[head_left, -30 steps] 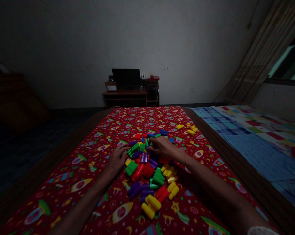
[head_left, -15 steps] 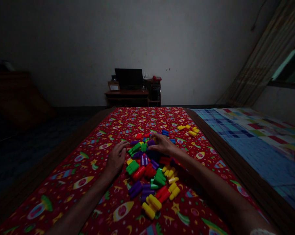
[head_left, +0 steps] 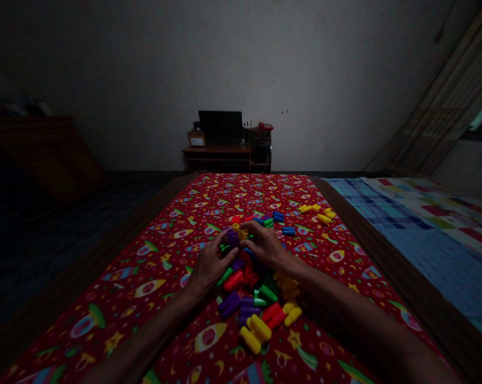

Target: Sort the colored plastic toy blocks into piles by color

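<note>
My left hand [head_left: 212,261] is closed, thumb and fingers around a purple plastic toy block [head_left: 233,238] over the far part of the pile. Close beside that block, a yellow toy block [head_left: 243,232] sits in the pinch of my right hand [head_left: 268,246]. The two blocks look side by side, perhaps touching; I cannot tell whether they are joined. Below my hands lie loose blocks, among them a red one [head_left: 234,280], a green one [head_left: 268,292], a purple one [head_left: 230,304] and a near yellow one [head_left: 255,334]. My hands hide part of the pile.
The blocks lie on a red patterned cloth [head_left: 153,314]. Several yellow blocks [head_left: 327,216] and two blue blocks [head_left: 288,231] lie apart on the far right. A blue mat [head_left: 409,250] is at the right. A desk [head_left: 217,154] with a monitor [head_left: 221,128] stands by the wall.
My left hand has moved right and forward and closed on the purple block. My right hand now holds the yellow block beside it. The view has turned slightly left.
</note>
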`<state>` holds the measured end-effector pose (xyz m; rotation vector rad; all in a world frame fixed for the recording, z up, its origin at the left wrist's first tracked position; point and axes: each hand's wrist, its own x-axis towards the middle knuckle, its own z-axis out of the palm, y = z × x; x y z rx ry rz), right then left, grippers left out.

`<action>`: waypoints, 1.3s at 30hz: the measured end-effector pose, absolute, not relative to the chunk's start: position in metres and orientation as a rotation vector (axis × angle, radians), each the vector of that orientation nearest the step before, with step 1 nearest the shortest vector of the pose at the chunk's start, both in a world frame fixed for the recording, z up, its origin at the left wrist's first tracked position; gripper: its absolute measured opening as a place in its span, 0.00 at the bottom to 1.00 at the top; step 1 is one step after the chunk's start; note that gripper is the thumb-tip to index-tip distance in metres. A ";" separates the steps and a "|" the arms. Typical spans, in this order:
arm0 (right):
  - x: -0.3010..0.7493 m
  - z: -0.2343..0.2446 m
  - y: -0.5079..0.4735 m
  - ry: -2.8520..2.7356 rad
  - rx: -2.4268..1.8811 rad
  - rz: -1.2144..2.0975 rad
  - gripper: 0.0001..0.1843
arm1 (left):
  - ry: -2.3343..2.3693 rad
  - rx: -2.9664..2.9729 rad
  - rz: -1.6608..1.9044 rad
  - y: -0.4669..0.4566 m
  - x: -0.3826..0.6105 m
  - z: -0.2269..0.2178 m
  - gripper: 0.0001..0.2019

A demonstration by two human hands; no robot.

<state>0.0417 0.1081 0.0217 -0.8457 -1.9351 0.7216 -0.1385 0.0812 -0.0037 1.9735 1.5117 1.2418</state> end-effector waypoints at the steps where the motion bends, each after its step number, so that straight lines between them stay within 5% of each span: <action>1: 0.043 0.022 0.111 -1.898 -0.863 0.737 0.15 | 1.508 1.959 1.244 0.081 -0.138 -0.003 0.25; 6: 0.073 0.031 0.145 -1.658 -0.990 0.706 0.17 | 1.511 1.805 1.242 0.088 -0.144 -0.009 0.28; 13: 0.181 0.042 0.180 -1.623 -1.759 -0.109 0.22 | 1.429 1.560 1.372 0.105 -0.162 -0.021 0.30; 19: 0.230 0.035 0.176 -1.577 -2.133 -0.286 0.23 | 1.462 1.438 1.443 0.112 -0.173 -0.023 0.32; 24: 0.200 0.050 0.174 -1.688 -1.858 -0.295 0.19 | 1.628 1.460 1.437 0.115 -0.176 -0.025 0.27; 31: 0.060 0.048 0.155 -2.369 -1.119 0.222 0.12 | 1.589 1.711 1.337 0.115 -0.177 -0.027 0.21; 39: 0.004 0.048 0.170 -2.743 -1.036 0.424 0.08 | 1.629 1.819 1.360 0.119 -0.184 -0.032 0.17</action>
